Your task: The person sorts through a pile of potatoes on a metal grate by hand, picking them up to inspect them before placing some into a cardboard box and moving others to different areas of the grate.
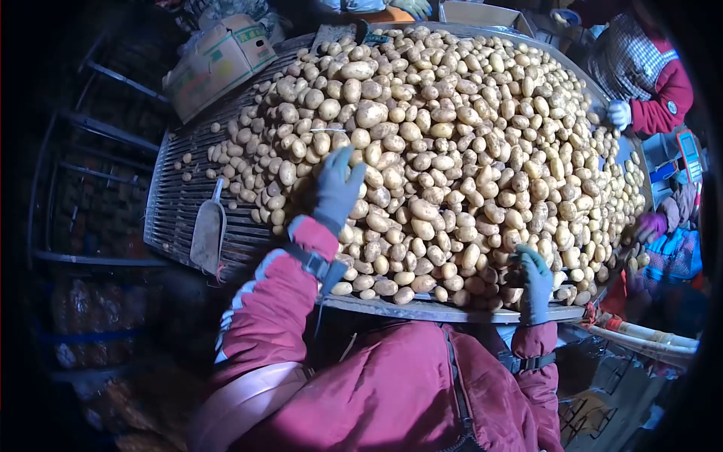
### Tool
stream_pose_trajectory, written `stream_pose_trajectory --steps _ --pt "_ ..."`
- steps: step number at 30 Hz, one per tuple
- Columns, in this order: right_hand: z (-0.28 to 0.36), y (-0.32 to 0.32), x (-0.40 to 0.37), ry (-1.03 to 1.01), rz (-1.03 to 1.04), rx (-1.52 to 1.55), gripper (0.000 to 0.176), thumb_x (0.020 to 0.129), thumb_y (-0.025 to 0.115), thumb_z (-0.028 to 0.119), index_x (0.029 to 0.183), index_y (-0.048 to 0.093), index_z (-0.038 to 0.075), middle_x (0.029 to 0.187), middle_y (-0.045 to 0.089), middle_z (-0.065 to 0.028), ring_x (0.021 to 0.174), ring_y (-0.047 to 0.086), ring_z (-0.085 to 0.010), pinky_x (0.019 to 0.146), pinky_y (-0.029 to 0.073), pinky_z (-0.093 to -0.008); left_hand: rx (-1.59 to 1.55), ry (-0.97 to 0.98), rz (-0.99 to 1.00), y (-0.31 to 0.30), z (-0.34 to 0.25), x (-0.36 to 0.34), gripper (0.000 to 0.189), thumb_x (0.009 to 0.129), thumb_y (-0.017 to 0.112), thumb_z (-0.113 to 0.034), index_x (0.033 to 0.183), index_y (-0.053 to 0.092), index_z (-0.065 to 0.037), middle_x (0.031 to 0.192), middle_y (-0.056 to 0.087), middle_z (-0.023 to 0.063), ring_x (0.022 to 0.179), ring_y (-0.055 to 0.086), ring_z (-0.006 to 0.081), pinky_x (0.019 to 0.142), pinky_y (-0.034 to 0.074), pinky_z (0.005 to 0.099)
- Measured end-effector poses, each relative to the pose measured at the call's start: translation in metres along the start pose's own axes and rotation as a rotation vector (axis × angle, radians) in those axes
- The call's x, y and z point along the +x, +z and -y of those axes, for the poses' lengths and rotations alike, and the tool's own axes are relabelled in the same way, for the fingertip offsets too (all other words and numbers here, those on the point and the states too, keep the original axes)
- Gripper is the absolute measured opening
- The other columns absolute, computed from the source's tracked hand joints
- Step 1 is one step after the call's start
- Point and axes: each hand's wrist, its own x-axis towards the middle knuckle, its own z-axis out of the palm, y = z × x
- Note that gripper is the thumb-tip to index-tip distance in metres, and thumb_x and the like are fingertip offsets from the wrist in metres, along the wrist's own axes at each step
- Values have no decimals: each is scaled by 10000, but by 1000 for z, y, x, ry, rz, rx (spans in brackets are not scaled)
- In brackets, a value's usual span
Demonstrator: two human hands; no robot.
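Observation:
A broad heap of potatoes point(444, 166) covers most of the slatted metal table point(177, 200). My left hand point(338, 188), in a grey-blue glove, rests on the left part of the heap with its fingers apart and nothing held. My right hand point(533, 282), also gloved, is at the near edge of the heap, right of the middle. Its fingers are bent against the potatoes, and their tips are partly hidden, so a hold cannot be made out. A metal scoop point(208, 235) lies on the slats left of my left hand.
A cardboard box point(220, 66) stands at the table's back left. At the right, a co-worker's gloved hand point(620, 114) touches the table edge; another's hand point(650, 226) is lower down. A far glove point(412, 7) shows at the top. White pipes point(640, 339) lie at the near right.

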Motion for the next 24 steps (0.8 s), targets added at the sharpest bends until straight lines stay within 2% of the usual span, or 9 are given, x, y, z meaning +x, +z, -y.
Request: stream_pose_trajectory --steps 3,7,11,13,14,17,19,22,24 --pt "0 37 -9 70 124 -32 304 993 618 198 1229 678 16 930 730 -60 588 642 -116 543 533 -251 60 -15 9 22 14 70 502 911 687 -296 1340 606 -48 1360 573 230 1235 565 397 1073 453 447" --pt "5 67 -22 174 231 7 305 1000 592 145 1248 668 -14 957 728 -71 674 657 -111 608 529 -232 139 145 134 56 14 123 635 835 745 -373 1396 565 -134 1312 586 186 1198 573 390 1023 481 462" --pt "-2 80 -25 220 210 73 263 1002 593 160 1164 722 -4 1018 713 -29 838 627 -78 721 506 -211 168 40 241 94 -6 116 657 796 785 -414 1397 558 -276 1320 560 142 1150 612 369 988 493 478" --pt "-19 81 -15 179 236 47 380 1018 588 304 1258 668 20 983 694 -59 656 665 -147 598 547 -251 114 -72 361 69 -63 93 647 816 780 -429 1406 552 -293 1326 555 150 1114 633 379 953 517 474" --pt "-16 83 -12 211 275 29 442 1036 550 362 1355 597 59 1097 671 -72 769 681 -180 648 564 -283 53 -188 482 58 -92 73 637 836 775 -443 1415 546 -309 1331 551 157 1079 655 389 918 541 470" --pt "6 111 -8 307 281 352 469 1051 516 388 1426 524 105 1171 641 -57 911 661 -185 723 568 -320 -588 -238 737 50 -132 2 668 904 742 -419 1470 503 -156 1277 596 219 1047 655 299 939 531 428" --pt "-12 109 3 482 367 599 431 1067 483 367 1419 510 119 1174 647 -57 955 637 -194 780 548 -329 -442 69 716 30 -162 -43 631 915 731 -411 1420 545 -82 1273 621 207 1174 614 306 1015 489 400" --pt "-12 110 -3 288 416 381 426 1048 505 384 1335 559 73 1050 685 -94 860 677 -212 701 558 -318 -756 -365 887 37 -134 -61 561 919 717 -394 1336 601 -36 1274 630 191 1177 623 315 1021 492 391" --pt "-41 96 0 233 436 178 427 1026 534 393 1254 598 37 951 691 -116 772 694 -228 631 561 -321 -449 -180 606 60 -48 -49 522 914 719 -376 1304 622 -42 1254 638 186 1144 635 333 1007 502 388"
